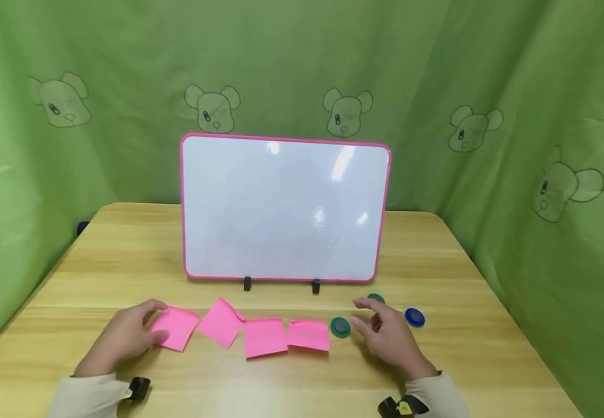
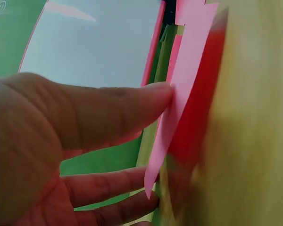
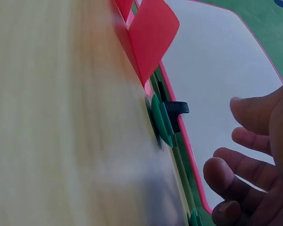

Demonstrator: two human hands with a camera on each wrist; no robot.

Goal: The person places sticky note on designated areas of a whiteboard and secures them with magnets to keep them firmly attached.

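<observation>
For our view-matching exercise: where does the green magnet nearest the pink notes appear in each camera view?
Head: green magnet lies low, right of centre, between the last pink note and the right hand.
Left wrist: not in it.
Right wrist: edge-on at centre.
Shared landmark: the pink-framed whiteboard.

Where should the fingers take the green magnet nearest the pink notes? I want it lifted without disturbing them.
Pinch the green magnet by its rim, coming from above and from its right, where the right hand already hovers open. It lies flat as a low disc on the table, and the nearest pink note sits close on its left.
</observation>
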